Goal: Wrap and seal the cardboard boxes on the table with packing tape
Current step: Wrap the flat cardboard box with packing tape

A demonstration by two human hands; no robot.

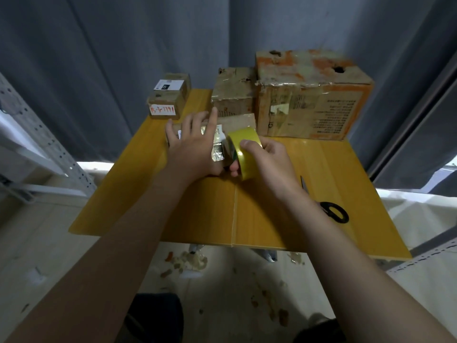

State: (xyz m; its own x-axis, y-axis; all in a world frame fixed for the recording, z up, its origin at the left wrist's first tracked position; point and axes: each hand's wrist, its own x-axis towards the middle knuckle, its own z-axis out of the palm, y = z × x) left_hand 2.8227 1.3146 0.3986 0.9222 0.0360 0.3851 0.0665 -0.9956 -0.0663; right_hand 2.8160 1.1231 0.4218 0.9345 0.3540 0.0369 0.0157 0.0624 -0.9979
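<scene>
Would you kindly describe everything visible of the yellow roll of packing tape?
The yellow roll of packing tape is a wide, glossy plastic-looking ring, held on edge and tilted. The right hand grips it, fingers curled over its rim. It is by the right end of the small taped cardboard box, above the yellow table; contact there is unclear.

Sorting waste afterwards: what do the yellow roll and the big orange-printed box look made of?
Yellow tape roll: glossy plastic film, it seems, from its sheen. Large orange-printed box: brown cardboard, probably, matte with ragged torn holes and edges.
</scene>
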